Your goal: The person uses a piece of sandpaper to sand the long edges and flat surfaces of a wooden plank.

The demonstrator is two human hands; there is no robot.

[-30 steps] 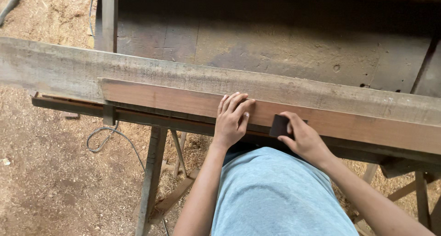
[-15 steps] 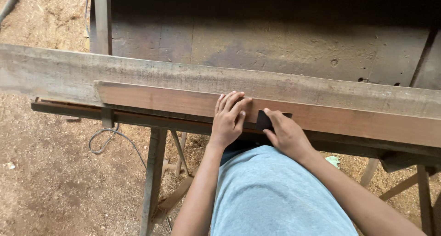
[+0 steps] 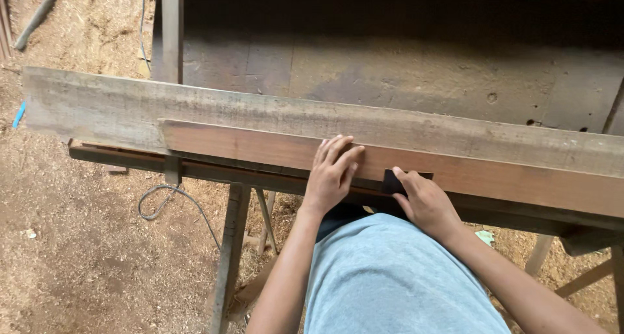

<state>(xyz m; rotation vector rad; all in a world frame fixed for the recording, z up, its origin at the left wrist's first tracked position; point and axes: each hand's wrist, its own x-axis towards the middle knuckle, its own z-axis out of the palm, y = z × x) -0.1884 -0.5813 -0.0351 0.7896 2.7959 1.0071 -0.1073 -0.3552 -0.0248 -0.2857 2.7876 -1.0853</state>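
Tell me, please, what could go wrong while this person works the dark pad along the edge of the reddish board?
The left hand presses flat on the reddish board, so splinters may catch the fingers. The right hand pushes a small dark pad at the board's near edge; it might slip off. The loose cable on the sawdust floor could snag a foot.

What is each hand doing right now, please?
Left hand: open, flat on the reddish board.
Right hand: shut on a dark block.

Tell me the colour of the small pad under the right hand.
Black pad, seen in the head view, pressed on the reddish-brown board.
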